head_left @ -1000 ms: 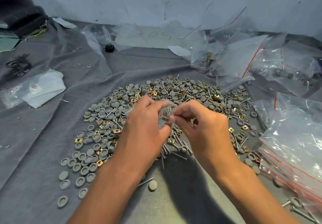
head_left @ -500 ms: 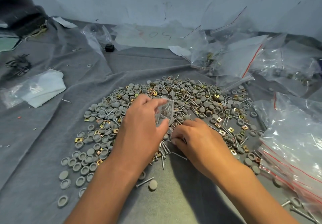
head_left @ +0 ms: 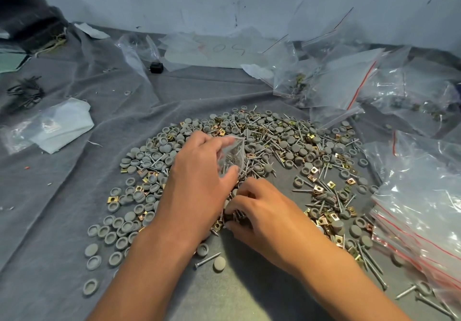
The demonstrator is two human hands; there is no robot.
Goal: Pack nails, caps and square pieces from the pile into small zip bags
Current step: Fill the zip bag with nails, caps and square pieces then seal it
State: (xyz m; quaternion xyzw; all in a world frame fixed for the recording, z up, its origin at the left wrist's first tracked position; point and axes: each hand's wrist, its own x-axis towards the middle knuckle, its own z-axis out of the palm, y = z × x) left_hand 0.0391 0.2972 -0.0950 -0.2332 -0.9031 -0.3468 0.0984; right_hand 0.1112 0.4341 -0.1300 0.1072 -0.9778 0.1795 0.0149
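Note:
A wide pile of grey round caps, silver nails and small brass square pieces covers the grey cloth. My left hand holds a small clear zip bag upright between thumb and fingers above the pile's middle. Just below it, my right hand lies on the pile, its curled fingers pinching a few nails and small pieces at the near edge of the pile. What exactly sits between those fingertips is partly hidden.
A stack of clear zip bags with red strips lies at the right. More bags, some filled, crowd the back right. A folded white cloth in plastic lies at the left, a small black object farther back.
My right hand dropped from the bag's mouth down to the pile's near edge and curled onto nails. My left hand kept holding the bag, shifted slightly up.

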